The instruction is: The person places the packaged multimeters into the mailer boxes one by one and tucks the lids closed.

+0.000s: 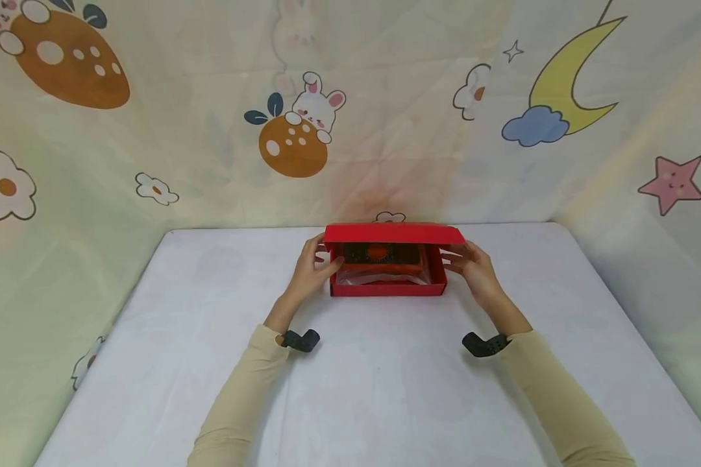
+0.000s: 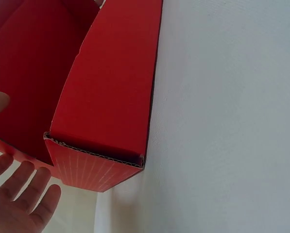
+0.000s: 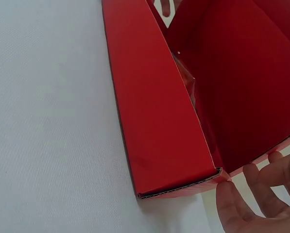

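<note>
A red cardboard box (image 1: 388, 290) rests on the white table, its hinged lid (image 1: 394, 234) tilted partway over it. Inside lies a package (image 1: 405, 255) with a dark label bearing an orange disc, and clear plastic shows in front of it. At the box's left side is my left hand (image 1: 309, 272), fingers fairly straight along the lid's edge and thumb near the front opening. My right hand (image 1: 480, 269) is at the other side; in the right wrist view its fingers (image 3: 261, 194) touch the side of the box and lid, slightly bent, without wrapping round them.
The white tabletop (image 1: 380, 402) stretches in front of the box and to both sides. Behind it hangs a patterned cloth (image 1: 210, 130) with cartoon rabbits, flowers and a moon. A black wrist camera (image 1: 301, 340) sits on the left wrist, another (image 1: 483, 345) on the right.
</note>
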Demonstrator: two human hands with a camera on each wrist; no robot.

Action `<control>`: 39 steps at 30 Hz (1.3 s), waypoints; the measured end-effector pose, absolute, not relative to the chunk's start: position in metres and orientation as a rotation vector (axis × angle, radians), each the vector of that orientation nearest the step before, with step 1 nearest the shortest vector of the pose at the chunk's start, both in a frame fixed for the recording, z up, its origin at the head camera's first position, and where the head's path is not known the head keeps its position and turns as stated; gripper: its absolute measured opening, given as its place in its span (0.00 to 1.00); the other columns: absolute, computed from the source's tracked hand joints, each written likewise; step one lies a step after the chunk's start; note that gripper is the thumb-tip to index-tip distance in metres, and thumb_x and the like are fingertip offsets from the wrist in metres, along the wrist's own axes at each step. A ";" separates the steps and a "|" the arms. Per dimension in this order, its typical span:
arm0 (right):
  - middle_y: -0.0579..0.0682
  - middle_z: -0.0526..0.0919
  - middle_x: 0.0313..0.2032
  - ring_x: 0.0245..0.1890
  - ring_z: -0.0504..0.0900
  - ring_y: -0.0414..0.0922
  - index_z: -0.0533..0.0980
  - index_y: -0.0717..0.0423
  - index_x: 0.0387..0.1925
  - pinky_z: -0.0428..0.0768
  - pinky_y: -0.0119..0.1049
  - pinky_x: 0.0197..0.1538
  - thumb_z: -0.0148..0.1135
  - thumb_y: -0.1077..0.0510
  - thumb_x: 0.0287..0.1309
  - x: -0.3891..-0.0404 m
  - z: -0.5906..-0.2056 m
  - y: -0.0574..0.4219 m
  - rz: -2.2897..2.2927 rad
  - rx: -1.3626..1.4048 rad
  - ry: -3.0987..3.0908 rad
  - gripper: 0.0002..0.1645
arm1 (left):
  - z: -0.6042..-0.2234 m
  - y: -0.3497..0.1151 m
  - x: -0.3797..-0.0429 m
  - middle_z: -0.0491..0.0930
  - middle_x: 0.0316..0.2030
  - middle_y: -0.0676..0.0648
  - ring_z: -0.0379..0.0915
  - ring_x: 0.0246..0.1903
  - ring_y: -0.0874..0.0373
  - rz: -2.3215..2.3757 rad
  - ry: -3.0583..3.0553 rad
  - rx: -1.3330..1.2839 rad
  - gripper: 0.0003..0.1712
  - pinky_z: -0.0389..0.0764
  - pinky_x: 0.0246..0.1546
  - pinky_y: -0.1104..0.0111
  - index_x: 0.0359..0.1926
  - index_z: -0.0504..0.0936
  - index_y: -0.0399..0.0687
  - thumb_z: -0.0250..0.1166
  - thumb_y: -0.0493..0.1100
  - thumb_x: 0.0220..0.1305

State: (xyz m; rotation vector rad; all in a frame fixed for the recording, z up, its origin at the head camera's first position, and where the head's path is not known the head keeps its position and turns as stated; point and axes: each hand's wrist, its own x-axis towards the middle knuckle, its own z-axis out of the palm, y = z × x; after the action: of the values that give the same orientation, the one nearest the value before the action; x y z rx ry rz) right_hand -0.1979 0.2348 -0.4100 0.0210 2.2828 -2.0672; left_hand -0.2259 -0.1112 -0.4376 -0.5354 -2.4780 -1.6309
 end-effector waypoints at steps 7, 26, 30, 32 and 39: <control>0.42 0.75 0.54 0.58 0.74 0.51 0.59 0.61 0.71 0.74 0.50 0.63 0.36 0.69 0.69 -0.197 -0.413 0.236 -2.022 0.022 2.318 0.30 | -0.438 -0.111 -0.224 0.66 0.62 0.35 0.67 0.58 0.40 -1.677 -2.465 -0.534 0.36 0.74 0.54 0.53 0.70 0.59 0.37 0.62 0.40 0.65; 0.33 0.80 0.43 0.46 0.80 0.36 0.71 0.59 0.60 0.81 0.30 0.49 0.43 0.58 0.74 -0.192 -0.415 0.237 -2.154 0.048 2.226 0.19 | -0.438 -0.116 -0.217 0.62 0.67 0.34 0.65 0.61 0.37 -1.841 -2.414 -0.517 0.25 0.73 0.58 0.46 0.70 0.58 0.34 0.43 0.35 0.75; 0.37 0.80 0.48 0.47 0.82 0.38 0.71 0.55 0.60 0.82 0.30 0.50 0.42 0.53 0.76 -0.187 -0.414 0.240 -2.340 -0.001 2.108 0.19 | -0.431 -0.115 -0.212 0.61 0.68 0.32 0.67 0.58 0.32 -1.990 -2.269 -0.516 0.29 0.72 0.56 0.41 0.71 0.56 0.32 0.37 0.28 0.70; 0.42 0.78 0.52 0.48 0.81 0.39 0.70 0.55 0.62 0.82 0.31 0.50 0.43 0.52 0.76 -0.185 -0.413 0.241 -2.453 -0.066 2.046 0.21 | -0.420 -0.114 -0.204 0.62 0.66 0.30 0.68 0.56 0.33 -1.987 -2.225 -0.511 0.31 0.73 0.54 0.41 0.70 0.57 0.29 0.36 0.26 0.65; 0.53 0.71 0.63 0.51 0.78 0.43 0.64 0.55 0.69 0.82 0.32 0.50 0.47 0.59 0.72 -0.176 -0.403 0.243 -2.509 -0.417 2.136 0.26 | -0.389 -0.111 -0.178 0.69 0.59 0.27 0.73 0.49 0.36 -1.756 -2.190 -0.503 0.25 0.80 0.44 0.54 0.65 0.62 0.25 0.43 0.33 0.70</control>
State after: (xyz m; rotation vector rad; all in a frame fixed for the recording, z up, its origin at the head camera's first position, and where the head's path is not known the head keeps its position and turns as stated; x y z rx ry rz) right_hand -0.1760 0.2431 -0.4030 -0.4166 2.1358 -2.5095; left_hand -0.1780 -0.1111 -0.3888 -0.5033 -2.1899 -1.7560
